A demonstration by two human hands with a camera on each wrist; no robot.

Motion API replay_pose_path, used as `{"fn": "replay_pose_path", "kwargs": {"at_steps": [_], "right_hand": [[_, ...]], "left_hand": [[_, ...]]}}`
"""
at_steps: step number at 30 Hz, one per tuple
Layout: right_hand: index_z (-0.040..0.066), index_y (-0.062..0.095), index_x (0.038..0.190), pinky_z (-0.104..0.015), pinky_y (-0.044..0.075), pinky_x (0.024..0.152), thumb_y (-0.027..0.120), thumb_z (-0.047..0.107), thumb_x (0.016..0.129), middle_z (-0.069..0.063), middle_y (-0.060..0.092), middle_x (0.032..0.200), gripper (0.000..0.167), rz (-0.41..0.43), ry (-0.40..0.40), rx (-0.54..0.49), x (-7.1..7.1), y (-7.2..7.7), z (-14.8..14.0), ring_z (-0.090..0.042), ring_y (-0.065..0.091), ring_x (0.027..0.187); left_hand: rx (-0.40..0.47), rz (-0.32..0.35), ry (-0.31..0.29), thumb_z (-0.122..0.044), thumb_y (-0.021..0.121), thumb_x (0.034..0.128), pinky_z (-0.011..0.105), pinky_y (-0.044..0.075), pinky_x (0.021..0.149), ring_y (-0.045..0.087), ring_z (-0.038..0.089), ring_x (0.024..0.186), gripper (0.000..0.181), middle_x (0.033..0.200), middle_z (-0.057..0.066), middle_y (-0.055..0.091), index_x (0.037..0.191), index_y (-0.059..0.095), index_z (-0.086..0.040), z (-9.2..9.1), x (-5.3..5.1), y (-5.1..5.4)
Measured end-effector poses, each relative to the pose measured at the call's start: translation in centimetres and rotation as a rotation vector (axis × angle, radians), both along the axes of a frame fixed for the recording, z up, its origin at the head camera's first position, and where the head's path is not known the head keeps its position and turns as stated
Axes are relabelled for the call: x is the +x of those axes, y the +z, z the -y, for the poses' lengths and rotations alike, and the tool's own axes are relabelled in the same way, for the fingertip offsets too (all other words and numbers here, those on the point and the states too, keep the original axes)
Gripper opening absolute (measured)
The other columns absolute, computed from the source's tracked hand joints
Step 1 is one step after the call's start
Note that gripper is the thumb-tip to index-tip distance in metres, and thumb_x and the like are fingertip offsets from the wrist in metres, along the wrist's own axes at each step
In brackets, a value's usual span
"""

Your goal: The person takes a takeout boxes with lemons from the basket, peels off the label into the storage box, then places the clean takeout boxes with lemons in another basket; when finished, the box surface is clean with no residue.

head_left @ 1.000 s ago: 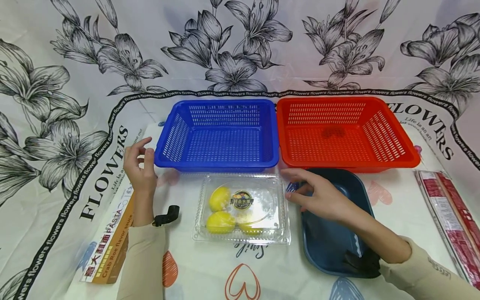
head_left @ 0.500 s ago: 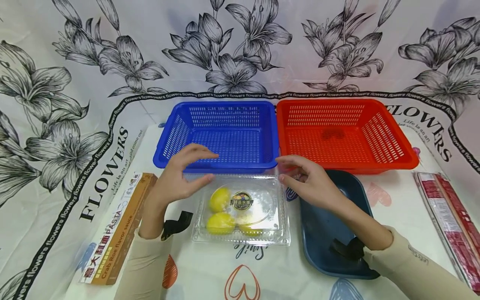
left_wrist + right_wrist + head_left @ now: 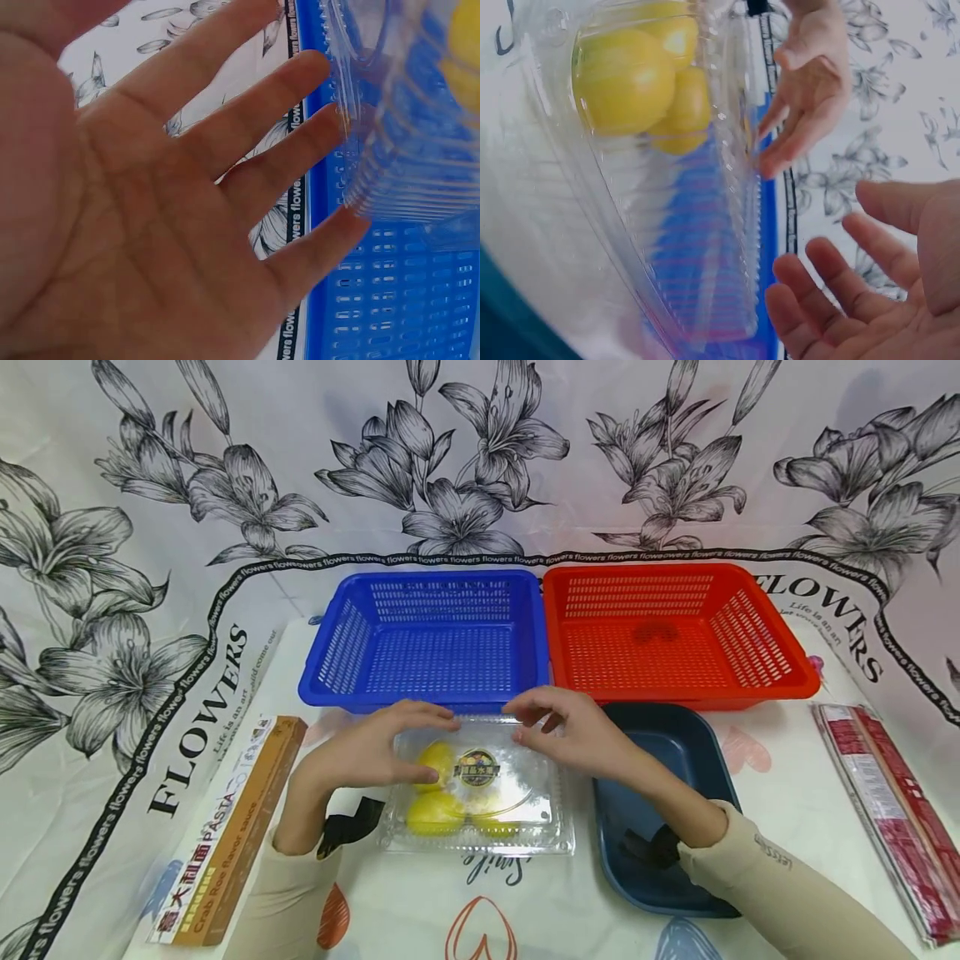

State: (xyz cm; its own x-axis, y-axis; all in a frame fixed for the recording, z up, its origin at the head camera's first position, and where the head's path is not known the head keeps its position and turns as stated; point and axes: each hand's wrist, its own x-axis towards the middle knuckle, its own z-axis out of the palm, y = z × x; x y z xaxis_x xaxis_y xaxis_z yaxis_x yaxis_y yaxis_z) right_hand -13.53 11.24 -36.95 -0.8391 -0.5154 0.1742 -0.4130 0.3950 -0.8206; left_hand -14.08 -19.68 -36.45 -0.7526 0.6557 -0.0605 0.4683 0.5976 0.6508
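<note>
Head view: see L hand & R hand spread, gripping nothing, near opp. sides of clear clamshell, prob. matching its width; can't tell if touching. Rests on tablecloth, lidded, prob. to contain yellow fruit.

Blue basket beside red basket, dark tray, pasta box
</note>
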Motion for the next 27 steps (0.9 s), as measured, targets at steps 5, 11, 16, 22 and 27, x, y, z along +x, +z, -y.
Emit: {"fn": "replay_pose_path", "kwargs": {"at_steps": [5,11,16,22,27], "right_hand": [[0.008,0.072,0.122,-0.04,0.058,0.088,0.074,0.016,0.092,-0.009,0.073,0.117,0.031,-0.046,0.113,0.042,-0.6,-0.6,1.5,-0.023,0.066,0.103],[0.011,0.074,0.122,-0.044,0.053,0.094,0.076,0.022,0.091,-0.004,0.074,0.116,0.033,-0.087,0.17,0.112,-1.1,-0.6,2.7,-0.022,0.062,0.11],[0.017,0.076,0.121,-0.039,0.042,0.089,0.08,0.029,0.088,-0.004,0.07,0.112,0.035,-0.098,0.21,0.184,-1.6,-1.0,3.2,-0.023,0.05,0.106],[0.023,0.075,0.124,-0.035,0.032,0.084,0.082,0.032,0.086,-0.004,0.066,0.111,0.04,-0.133,0.2,0.284,-1.6,-1.5,3.8,-0.019,0.045,0.1],[0.027,0.075,0.124,-0.039,0.026,0.085,0.081,0.036,0.086,-0.002,0.064,0.112,0.04,-0.15,0.178,0.329,-1.3,-1.9,4.2,-0.016,0.041,0.099]], "left_hand": [[-0.033,0.024,-0.062,-0.019,0.084,0.0818,0.059,0.035,0.118,0.035,0.032,0.151,0.067,0.16,0.004,0.044,0.144,0.06,-0.019,0.5,0.0,-0.4],[-0.034,0.071,-0.096,-0.014,0.084,0.0815,0.063,0.033,0.118,0.026,0.034,0.155,0.071,0.166,0.003,0.035,0.147,0.056,-0.02,0.5,-0.3,-0.7],[-0.029,0.104,-0.112,-0.015,0.085,0.0817,0.066,0.031,0.118,0.02,0.036,0.157,0.075,0.168,0.005,0.03,0.149,0.054,-0.025,0.5,-0.5,-1.1],[-0.024,0.111,-0.122,-0.018,0.085,0.0815,0.067,0.028,0.118,0.019,0.036,0.157,0.074,0.168,0.006,0.029,0.148,0.055,-0.026,0.7,-0.6,-1.2],[-0.018,0.101,-0.127,-0.019,0.086,0.0808,0.067,0.027,0.119,0.019,0.036,0.157,0.073,0.168,0.006,0.03,0.147,0.056,-0.025,0.7,-0.7,-1.3]]}}
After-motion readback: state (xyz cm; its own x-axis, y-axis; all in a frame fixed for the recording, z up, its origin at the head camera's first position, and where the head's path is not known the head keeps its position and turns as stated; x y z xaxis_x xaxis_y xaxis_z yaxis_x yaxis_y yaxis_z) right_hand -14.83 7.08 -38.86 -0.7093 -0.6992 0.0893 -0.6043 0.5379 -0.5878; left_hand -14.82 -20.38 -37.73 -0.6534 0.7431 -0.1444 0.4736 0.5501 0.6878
